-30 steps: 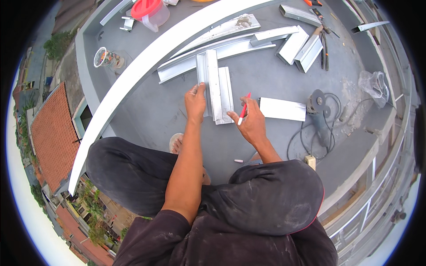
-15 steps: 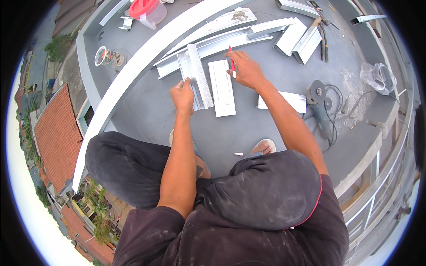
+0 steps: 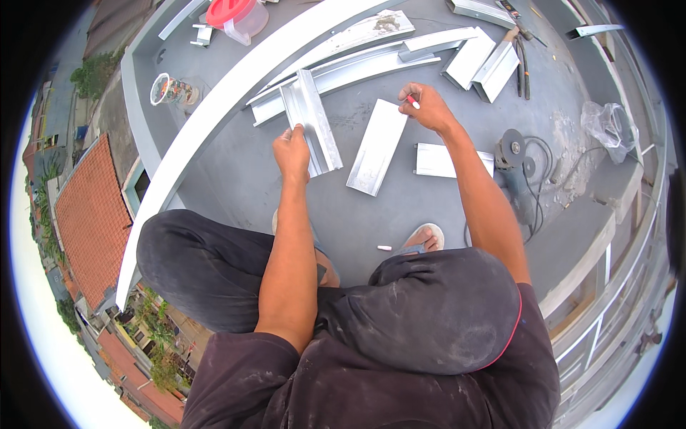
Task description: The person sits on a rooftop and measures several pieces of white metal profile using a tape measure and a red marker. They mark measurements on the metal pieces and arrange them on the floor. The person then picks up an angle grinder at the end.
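Observation:
My left hand [image 3: 291,152] is closed on the left edge of a short silver metal channel [image 3: 314,118], which slants on the grey floor. A red marker [image 3: 413,102] with a white end is gripped in my right hand [image 3: 431,111]. The fingers of that hand are at the upper right corner of another short metal channel [image 3: 376,150]; I cannot tell whether they touch it. This piece lies tilted, apart from the one in my left hand. A small white cap [image 3: 384,248] rests on the floor between my feet.
An angle grinder [image 3: 513,161] with its cord lies at the right, beside a cut metal piece [image 3: 454,160]. Longer channels [image 3: 350,75] and pliers [image 3: 523,71] lie farther off. A long white curved strip [image 3: 193,150] sweeps past on the left, near a clear cup [image 3: 171,91] and a red-lidded tub [image 3: 236,18].
My right hand has moved right with the marker. The short channel near it has swung away from the left-hand piece, its top end now farther right. The left hand has barely shifted.

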A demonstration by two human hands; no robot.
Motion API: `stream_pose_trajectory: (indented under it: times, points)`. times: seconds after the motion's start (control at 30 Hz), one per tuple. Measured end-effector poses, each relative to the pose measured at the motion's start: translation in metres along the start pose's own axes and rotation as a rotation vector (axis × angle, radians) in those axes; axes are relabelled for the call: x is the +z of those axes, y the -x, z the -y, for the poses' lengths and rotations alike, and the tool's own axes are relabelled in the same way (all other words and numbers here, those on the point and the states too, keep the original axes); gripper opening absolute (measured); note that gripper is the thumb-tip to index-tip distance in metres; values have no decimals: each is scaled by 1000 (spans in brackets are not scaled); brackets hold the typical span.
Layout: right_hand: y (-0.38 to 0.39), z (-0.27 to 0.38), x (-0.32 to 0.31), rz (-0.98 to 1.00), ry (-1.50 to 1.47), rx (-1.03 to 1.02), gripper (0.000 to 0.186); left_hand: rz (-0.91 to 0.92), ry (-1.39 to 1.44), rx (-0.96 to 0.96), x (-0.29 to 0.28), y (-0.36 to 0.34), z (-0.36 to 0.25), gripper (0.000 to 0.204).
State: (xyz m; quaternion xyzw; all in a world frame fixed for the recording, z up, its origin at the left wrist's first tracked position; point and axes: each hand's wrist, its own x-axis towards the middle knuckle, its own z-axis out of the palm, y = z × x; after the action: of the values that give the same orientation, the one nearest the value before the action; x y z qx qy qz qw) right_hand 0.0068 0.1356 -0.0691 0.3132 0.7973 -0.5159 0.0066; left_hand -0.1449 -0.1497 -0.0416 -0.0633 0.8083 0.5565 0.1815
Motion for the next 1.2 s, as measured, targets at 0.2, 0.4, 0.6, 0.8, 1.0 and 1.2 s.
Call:
stream_pose_trajectory:
  times: [0.2, 0.4, 0.6, 0.8, 1.0, 1.2]
  points:
    - [36, -36, -5, -263, -136, 85, 21, 29, -116, 125, 11, 4, -3, 40]
    - [90, 21, 19, -513, 297, 102, 28, -20, -266, 13, 31, 40, 8, 39]
    - [127, 50, 71, -360, 39, -63, 42, -73, -317, 79, 57, 84, 40, 62]
    - [137, 44, 105, -238, 282, -132, 50, -9, -149, -107, 63, 118, 28, 63]
    - [129, 44, 105, -255, 330, -144, 44, 21, -190, -140, 60, 114, 40, 59]
    - [131, 39, 103, -242, 254, -250, 41, 1, -208, -165, 56, 111, 34, 52]
